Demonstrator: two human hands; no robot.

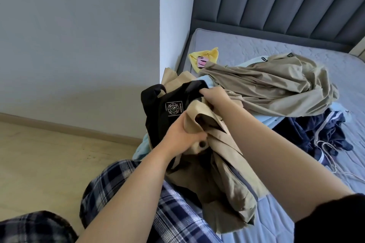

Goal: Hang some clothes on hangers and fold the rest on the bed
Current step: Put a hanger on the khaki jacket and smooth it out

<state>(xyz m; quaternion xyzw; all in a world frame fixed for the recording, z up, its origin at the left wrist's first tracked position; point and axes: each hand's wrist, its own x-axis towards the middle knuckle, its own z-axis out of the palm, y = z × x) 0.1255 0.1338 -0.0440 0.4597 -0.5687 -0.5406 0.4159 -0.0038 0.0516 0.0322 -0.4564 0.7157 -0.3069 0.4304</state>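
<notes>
A beige coat [227, 179] hangs bunched at the bed's near edge. My left hand [183, 134] grips its folded collar from below, beside a dark button. My right hand [214, 97] holds the top of a black garment [158, 112] with a small white square logo, which lies against the coat. On the bed [246, 49] behind lie an olive-tan garment [276, 87], a light blue piece [280, 118] under it, and dark navy clothes [320, 134] with white drawstrings. No hanger is in view.
A yellow cloth [209, 54] with a pink phone [201, 62] on it lies near the bed's far left corner. A padded grey headboard [276, 2] stands behind. A brown paper bag [173, 79] sits by the white wall corner. Wooden floor [49, 154] is to the left.
</notes>
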